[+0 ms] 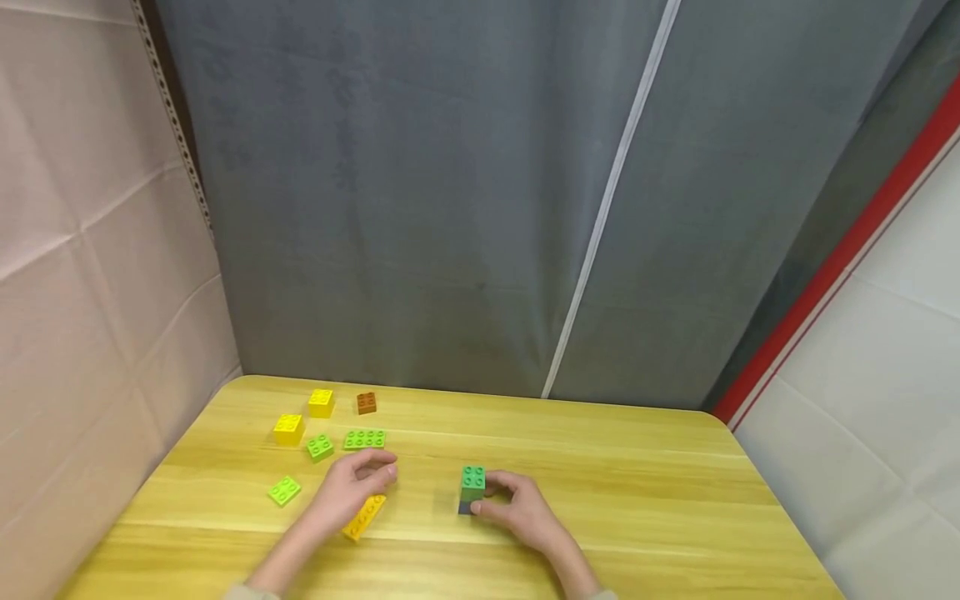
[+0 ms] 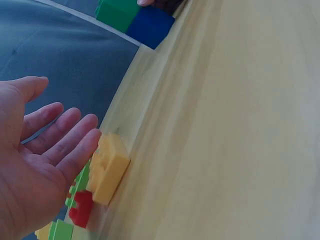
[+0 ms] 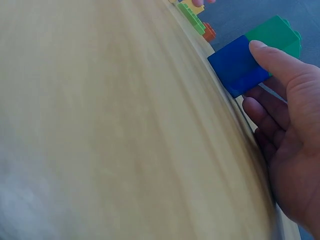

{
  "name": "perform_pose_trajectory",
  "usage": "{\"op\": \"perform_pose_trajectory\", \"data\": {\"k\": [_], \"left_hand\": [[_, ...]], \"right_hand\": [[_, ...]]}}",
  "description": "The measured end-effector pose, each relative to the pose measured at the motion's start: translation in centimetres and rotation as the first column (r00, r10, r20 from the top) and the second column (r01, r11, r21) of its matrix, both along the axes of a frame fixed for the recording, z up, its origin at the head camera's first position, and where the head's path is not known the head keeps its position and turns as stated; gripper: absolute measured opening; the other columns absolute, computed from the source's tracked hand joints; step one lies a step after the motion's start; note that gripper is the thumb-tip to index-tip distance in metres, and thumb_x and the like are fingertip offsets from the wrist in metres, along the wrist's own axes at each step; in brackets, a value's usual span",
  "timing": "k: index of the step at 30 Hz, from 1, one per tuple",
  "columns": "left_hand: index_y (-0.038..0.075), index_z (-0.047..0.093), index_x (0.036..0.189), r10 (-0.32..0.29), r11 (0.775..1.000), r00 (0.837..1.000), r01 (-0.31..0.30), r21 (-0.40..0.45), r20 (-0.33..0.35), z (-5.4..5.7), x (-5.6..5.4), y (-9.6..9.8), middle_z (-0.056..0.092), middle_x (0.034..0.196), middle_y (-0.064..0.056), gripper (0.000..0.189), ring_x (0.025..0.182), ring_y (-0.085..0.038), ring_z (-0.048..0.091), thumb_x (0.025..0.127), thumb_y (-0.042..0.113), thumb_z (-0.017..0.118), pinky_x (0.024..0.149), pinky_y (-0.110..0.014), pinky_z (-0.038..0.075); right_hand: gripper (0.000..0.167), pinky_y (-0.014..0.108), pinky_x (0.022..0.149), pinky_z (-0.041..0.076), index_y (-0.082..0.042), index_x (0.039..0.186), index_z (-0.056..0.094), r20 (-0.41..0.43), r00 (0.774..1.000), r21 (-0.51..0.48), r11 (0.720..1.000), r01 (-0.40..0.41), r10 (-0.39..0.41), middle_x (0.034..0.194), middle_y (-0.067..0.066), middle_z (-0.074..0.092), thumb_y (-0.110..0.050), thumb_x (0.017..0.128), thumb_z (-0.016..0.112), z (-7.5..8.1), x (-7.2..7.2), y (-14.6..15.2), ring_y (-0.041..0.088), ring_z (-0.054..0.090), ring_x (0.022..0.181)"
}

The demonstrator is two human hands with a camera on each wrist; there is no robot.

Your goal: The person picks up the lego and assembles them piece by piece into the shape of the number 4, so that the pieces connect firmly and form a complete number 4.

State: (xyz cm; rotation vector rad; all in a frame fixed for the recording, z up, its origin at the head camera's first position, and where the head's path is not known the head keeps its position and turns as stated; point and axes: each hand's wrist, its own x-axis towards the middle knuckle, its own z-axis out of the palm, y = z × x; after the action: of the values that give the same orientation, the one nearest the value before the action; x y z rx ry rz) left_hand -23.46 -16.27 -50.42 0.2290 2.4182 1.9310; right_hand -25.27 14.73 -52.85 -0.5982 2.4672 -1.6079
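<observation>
My right hand [image 1: 521, 510] pinches a two-brick stack, its thumb against the side and its fingers behind. The upper brick is a green block [image 1: 473, 482] with studs on top; the lower is a blue block [image 3: 237, 65]. To the left, my left hand [image 1: 350, 490] is over the table with fingers extended and nothing gripped. Just below it lies a long orange-yellow brick [image 1: 364, 518], partly covered by the hand in the head view. In the left wrist view the fingertips overlap the edge of that brick [image 2: 111, 167].
Left on the wooden table [image 1: 637, 475] are two yellow blocks [image 1: 322, 403], a brown brick [image 1: 366, 403], a long light-green brick [image 1: 364, 439] and two small light-green bricks [image 1: 319, 448]. A grey curtain [image 1: 420, 208] hangs behind the table, with pale cloth [image 1: 97, 250] at left.
</observation>
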Motion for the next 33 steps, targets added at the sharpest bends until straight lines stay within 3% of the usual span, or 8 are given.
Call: {"op": "perform_pose_trajectory", "data": {"k": [9, 17, 28, 33], "left_hand": [[-0.012, 0.060, 0.129, 0.046, 0.998, 0.998, -0.048, 0.044, 0.047, -0.2, -0.1, -0.9, 0.068, 0.115, -0.023, 0.043, 0.102, -0.033, 0.070, 0.101, 0.020, 0.067, 0.080, -0.034, 0.060], [-0.013, 0.059, 0.128, 0.042, 0.998, 0.998, -0.043, 0.039, 0.035, 0.2, -0.1, -1.6, 0.070, 0.109, -0.022, 0.041, 0.097, -0.032, 0.071, 0.102, 0.018, 0.065, 0.081, -0.035, 0.060], [-0.007, 0.065, 0.124, 0.115, 0.993, 0.993, -0.115, -0.011, 0.034, 0.9, -0.4, -2.6, 0.073, 0.107, -0.016, 0.036, 0.094, -0.033, 0.072, 0.100, 0.019, 0.069, 0.081, -0.038, 0.060], [-0.008, 0.065, 0.123, 0.122, 0.992, 0.992, -0.122, -0.017, 0.017, 1.0, -0.5, -3.1, 0.072, 0.108, -0.016, 0.035, 0.095, -0.032, 0.072, 0.098, 0.015, 0.071, 0.081, -0.037, 0.060]], "right_hand": [[0.039, 0.032, 0.091, 0.049, -0.006, 0.121, 0.073, -0.011, 1.000, 0.006, 1.000, 0.005, -0.005, 0.103, -0.002, 0.071, -0.022, 0.087, 0.083, 0.0, 0.0, -0.1, 0.021, 0.062, 0.100], [0.040, 0.033, 0.091, 0.049, -0.007, 0.121, 0.073, -0.022, 1.000, 0.043, 0.999, 0.004, -0.003, 0.104, -0.004, 0.071, -0.027, 0.087, 0.082, -0.3, -0.1, 0.0, 0.018, 0.062, 0.099], [0.039, 0.034, 0.093, 0.048, -0.008, 0.121, 0.074, -0.015, 1.000, 0.042, 0.999, 0.010, -0.010, 0.105, -0.003, 0.072, -0.026, 0.087, 0.083, -0.2, -0.2, -0.1, 0.020, 0.062, 0.101], [0.039, 0.034, 0.092, 0.048, -0.007, 0.120, 0.074, -0.035, 0.999, 0.036, 0.999, 0.007, -0.006, 0.105, -0.003, 0.072, -0.025, 0.087, 0.083, -0.1, -0.1, 0.0, 0.019, 0.062, 0.100]]}}
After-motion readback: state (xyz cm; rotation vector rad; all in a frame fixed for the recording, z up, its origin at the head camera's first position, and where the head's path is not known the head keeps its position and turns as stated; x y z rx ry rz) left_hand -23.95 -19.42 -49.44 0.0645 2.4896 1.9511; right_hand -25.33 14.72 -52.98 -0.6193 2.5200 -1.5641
